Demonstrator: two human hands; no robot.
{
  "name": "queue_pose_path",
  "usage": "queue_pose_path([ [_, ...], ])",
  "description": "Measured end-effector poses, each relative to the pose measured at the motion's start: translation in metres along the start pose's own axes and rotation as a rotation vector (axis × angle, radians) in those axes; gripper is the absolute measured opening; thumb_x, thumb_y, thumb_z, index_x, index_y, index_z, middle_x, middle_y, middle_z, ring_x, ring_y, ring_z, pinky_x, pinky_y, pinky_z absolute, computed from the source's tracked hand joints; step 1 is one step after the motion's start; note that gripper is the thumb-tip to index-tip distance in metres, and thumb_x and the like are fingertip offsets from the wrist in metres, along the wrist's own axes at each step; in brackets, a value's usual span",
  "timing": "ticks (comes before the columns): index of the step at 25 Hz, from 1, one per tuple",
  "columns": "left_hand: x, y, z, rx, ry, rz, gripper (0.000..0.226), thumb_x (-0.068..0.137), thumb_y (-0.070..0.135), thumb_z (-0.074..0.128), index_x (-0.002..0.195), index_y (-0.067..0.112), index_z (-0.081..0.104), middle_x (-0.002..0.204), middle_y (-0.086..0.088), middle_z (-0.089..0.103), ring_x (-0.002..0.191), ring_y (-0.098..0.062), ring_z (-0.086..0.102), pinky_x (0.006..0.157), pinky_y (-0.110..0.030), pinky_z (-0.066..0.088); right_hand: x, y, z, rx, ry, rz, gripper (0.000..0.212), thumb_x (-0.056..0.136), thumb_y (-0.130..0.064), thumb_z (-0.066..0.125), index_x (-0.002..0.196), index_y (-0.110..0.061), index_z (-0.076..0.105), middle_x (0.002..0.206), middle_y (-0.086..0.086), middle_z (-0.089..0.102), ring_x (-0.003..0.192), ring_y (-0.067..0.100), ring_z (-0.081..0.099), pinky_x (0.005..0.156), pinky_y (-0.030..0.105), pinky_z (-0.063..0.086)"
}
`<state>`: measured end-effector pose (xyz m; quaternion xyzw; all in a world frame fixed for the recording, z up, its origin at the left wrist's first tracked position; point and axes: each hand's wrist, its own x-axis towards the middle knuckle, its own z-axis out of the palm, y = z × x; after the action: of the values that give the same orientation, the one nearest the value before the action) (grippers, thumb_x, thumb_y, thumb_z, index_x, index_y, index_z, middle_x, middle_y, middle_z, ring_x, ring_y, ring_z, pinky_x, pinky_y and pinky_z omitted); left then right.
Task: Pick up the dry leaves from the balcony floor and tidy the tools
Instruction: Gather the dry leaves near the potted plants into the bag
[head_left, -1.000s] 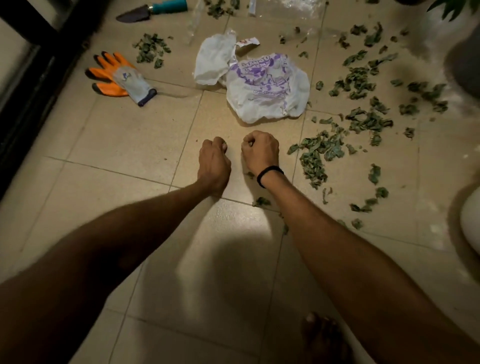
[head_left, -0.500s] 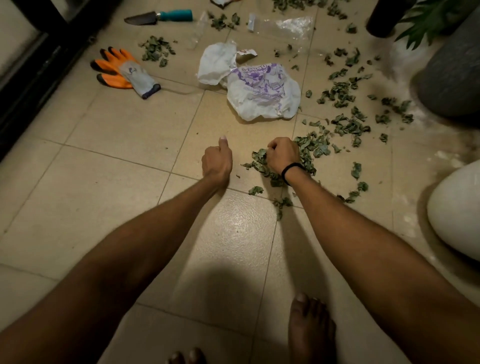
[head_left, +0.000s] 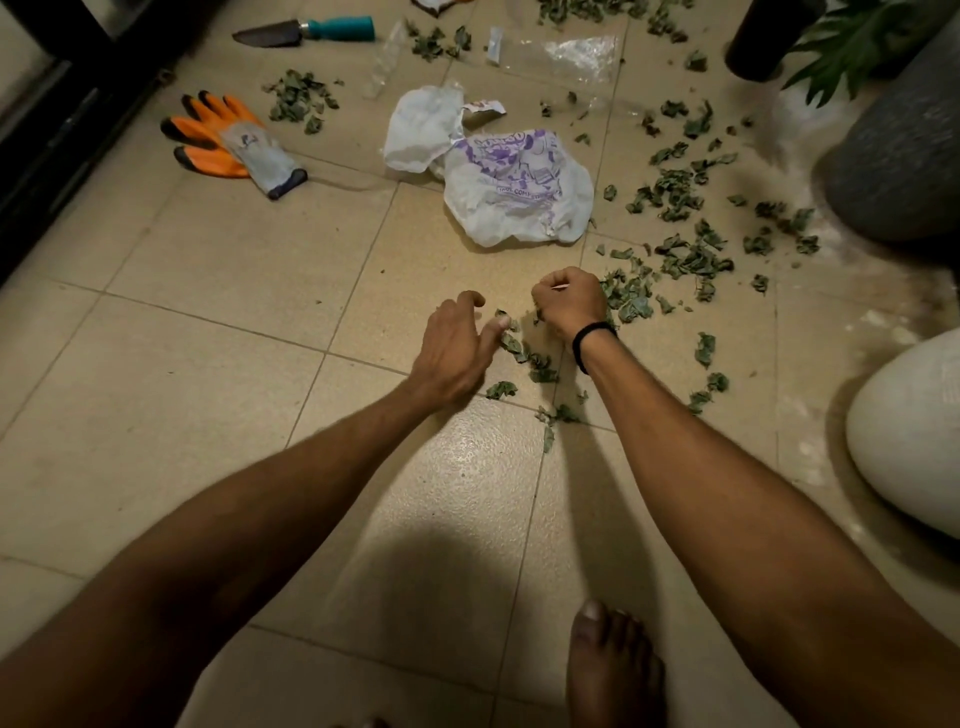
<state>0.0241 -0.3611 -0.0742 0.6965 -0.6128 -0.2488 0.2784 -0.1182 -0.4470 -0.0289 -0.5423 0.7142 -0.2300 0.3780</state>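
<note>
Gathering leaves between the hands, with right hand curled round some and left hand loosely spread, thumb touching them. Next, probably: scoop together, lift, empty into bag beyond the knuckles.

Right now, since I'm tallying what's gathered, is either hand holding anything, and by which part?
The right hand seems to bunch dry leaves inside its curled fingers; only scraps show. The left hand holds nothing.

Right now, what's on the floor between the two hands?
In the head view, a few dry leaves lie on the tile between the left hand and the right hand, closest to the left thumb; nothing else there.
</note>
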Motion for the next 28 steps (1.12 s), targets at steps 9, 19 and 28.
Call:
queue_pose_path([
  [9, 0.003, 0.0, -0.001, -0.007, 0.065, -0.061, 0.021, 0.104, 0.026, 0.038, 0.093, 0.012, 0.05, 0.082, -0.006, 0.056, 0.072, -0.018, 0.049, 0.064, -0.035, 0.043, -0.008, 0.011, 0.012, -0.189, -0.115, -0.083, 0.014, 0.077, -0.022, 0.081, 0.078, -0.013, 0.071, 0.087, -0.001, 0.071, 0.081, 0.015, 0.065, 0.075, 0.027, 0.054],
  [19, 0.016, -0.011, -0.026, -0.249, 0.03, -0.315, 0.034, 0.105, 0.04, 0.043, 0.098, 0.012, 0.061, 0.09, -0.004, 0.068, 0.084, -0.022, 0.064, 0.079, -0.041, 0.053, 0.001, 0.009, 0.009, -0.251, -0.118, -0.142, 0.008, 0.088, -0.011, 0.066, 0.094, -0.013, 0.072, 0.098, 0.005, 0.072, 0.088, 0.018, 0.064, 0.078, 0.026, 0.053],
  [28, 0.005, 0.004, 0.024, 0.294, -0.024, 0.086, 0.051, 0.091, 0.05, 0.062, 0.124, 0.014, 0.049, 0.104, -0.011, 0.058, 0.089, -0.023, 0.05, 0.08, -0.036, 0.045, 0.002, 0.001, 0.022, -0.605, -0.209, -0.433, 0.019, 0.085, -0.009, 0.064, 0.098, -0.013, 0.077, 0.099, 0.01, 0.071, 0.089, 0.024, 0.065, 0.072, 0.022, 0.044],
])
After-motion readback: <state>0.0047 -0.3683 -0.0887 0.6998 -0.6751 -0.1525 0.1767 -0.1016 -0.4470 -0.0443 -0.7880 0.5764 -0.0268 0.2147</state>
